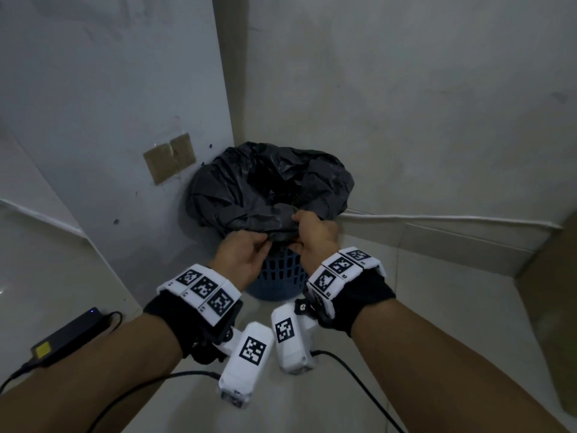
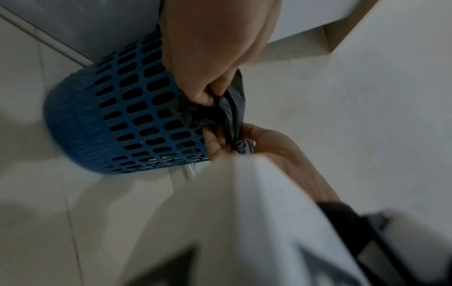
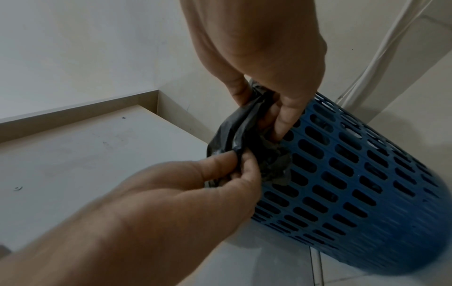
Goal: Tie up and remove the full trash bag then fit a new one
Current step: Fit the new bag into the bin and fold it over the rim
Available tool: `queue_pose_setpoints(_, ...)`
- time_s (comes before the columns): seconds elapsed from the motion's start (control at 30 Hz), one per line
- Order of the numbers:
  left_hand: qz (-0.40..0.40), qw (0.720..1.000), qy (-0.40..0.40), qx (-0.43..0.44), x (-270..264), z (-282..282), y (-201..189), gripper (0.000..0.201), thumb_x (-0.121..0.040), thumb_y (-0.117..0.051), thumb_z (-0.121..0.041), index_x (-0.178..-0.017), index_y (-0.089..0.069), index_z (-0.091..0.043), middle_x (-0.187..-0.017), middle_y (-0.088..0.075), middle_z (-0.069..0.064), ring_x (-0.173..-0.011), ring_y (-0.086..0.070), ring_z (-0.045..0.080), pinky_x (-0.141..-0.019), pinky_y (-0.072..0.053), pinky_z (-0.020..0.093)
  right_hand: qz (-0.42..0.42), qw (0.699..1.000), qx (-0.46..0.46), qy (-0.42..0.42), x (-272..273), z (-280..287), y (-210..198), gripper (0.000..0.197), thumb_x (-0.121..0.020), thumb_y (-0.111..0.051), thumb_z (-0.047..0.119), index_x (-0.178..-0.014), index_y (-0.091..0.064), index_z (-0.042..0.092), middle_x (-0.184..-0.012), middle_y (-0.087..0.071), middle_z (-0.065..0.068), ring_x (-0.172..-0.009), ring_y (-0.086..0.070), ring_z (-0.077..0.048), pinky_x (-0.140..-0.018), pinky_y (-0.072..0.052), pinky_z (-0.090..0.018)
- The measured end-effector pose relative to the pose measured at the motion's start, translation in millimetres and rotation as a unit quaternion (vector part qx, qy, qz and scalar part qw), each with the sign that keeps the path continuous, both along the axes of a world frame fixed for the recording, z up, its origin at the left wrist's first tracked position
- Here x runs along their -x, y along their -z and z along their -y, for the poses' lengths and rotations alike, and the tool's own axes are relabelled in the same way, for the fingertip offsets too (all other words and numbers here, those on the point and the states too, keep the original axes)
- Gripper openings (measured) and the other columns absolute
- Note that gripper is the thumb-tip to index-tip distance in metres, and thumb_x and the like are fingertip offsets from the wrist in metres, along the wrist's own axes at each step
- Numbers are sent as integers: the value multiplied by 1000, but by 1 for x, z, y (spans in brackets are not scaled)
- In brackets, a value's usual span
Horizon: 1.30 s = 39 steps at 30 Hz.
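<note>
A blue slotted plastic bin (image 1: 281,276) stands on the floor in a corner, lined with a black trash bag (image 1: 268,182) whose rim is folded out over the top. Both hands are at the near side of the rim. My left hand (image 1: 265,242) pinches a bunched fold of the bag (image 3: 234,131) between thumb and fingers. My right hand (image 1: 299,232) grips the same gathered plastic just to the right. In the left wrist view the left hand (image 2: 208,96) and right hand (image 2: 227,141) hold the twisted bag (image 2: 232,110) against the bin (image 2: 110,116). What is inside the bag is hidden.
Walls close in behind and on both sides of the bin. A black power adapter (image 1: 68,335) with its cable lies on the floor at the left. A white cable (image 1: 437,217) runs along the right wall's base. A brown panel (image 1: 549,307) stands at the far right.
</note>
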State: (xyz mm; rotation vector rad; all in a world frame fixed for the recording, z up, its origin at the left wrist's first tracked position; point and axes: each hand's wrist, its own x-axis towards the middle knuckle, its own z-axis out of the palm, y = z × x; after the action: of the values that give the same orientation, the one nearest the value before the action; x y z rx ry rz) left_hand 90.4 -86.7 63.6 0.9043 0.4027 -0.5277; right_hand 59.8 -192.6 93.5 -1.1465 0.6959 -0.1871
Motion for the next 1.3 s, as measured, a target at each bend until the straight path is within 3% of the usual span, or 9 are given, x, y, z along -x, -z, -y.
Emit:
queue_pose_setpoints(0.1, 1, 997, -32, -76, 27, 5, -20, 14, -96, -54, -16, -84, -58, -10, -74, -52, 4, -67, -51, 18, -51, -52, 23, 2, 1000, 4, 0, 0, 1, 3, 19, -78, -64, 13, -92, -59, 2, -102, -68, -20, -86, -67, -35, -77, -59, -51)
queue_pose_setpoints(0.33, -22, 998, -17, -57, 35, 9, -33, 18, -100, -45, -11, -87, -54, -2, -82, -54, 9, -73, -52, 21, -100, -44, 39, 5, 1000, 12, -1, 0, 1, 3, 9, -76, -63, 11, -78, -56, 7, -100, -68, -22, -89, -67, -37, -81, -57, -55)
queue_pose_setpoints(0.57, 7, 999, -36, 11, 37, 7, -30, 19, -100, -42, -6, -89, -57, -3, -91, -55, 12, -82, -55, 22, -89, -44, 35, -7, 999, 0, -31, 7, 3, -3, 7, -86, -61, 8, -84, -55, 5, -98, -64, -17, -70, -60, -24, -55, -54, -32)
queue_pose_setpoints(0.73, -9, 991, -99, 94, 37, 3, -36, 30, -99, -30, -13, -113, -55, -4, -116, -56, 20, -118, -52, 36, -104, -38, 49, -18, 999, -3, -47, 10, 0, -4, 13, -87, -62, 11, -96, -55, 4, -109, -64, -18, -88, -64, -30, -64, -56, -36)
queue_pose_setpoints(0.83, -5, 986, -117, 121, 36, 3, -40, 37, -95, -37, -12, -129, -47, 1, -117, -57, 22, -119, -52, 37, -107, -38, 49, -13, 999, -3, -46, 11, -4, -4, 30, -85, -64, 13, -112, -59, 2, -117, -63, -19, -102, -63, -33, -67, -56, -37)
queue_pose_setpoints(0.97, -1, 983, -136, 125, 34, 4, -44, 39, -103, -36, -23, -134, -45, 0, -133, -52, 19, -126, -49, 34, -107, -38, 47, -18, 998, -6, -53, 12, -9, -6, 24, -85, -65, 14, -105, -56, 6, -117, -62, -17, -103, -62, -32, -73, -55, -39)
queue_pose_setpoints(1.07, 6, 982, -145, 119, 32, 3, -43, 38, -104, -36, -26, -132, -47, -3, -125, -56, 17, -122, -52, 33, -104, -41, 46, -17, 998, -1, -63, 12, -15, -3, 29, -86, -64, 16, -111, -56, 4, -119, -62, -15, -104, -62, -32, -77, -55, -40)
queue_pose_setpoints(1.2, -15, 986, -148, 76, 27, -3, -38, 27, -101, -43, -29, -99, -58, -7, -74, -58, 8, -76, -60, 21, -92, -49, 41, -14, 998, 7, -64, 11, -17, -1, 33, -87, -64, 17, -115, -55, 3, -119, -61, -16, -105, -61, -33, -79, -54, -40)
queue_pose_setpoints(1.3, 3, 992, -99, 76, 32, -8, -39, 21, -98, -48, -23, -108, -57, -6, -96, -59, 11, -100, -59, 24, -101, -44, 38, -16, 998, 6, -58, 11, -14, -3, 36, -86, -65, 18, -116, -55, 2, -120, -61, -17, -105, -62, -33, -75, -54, -38)
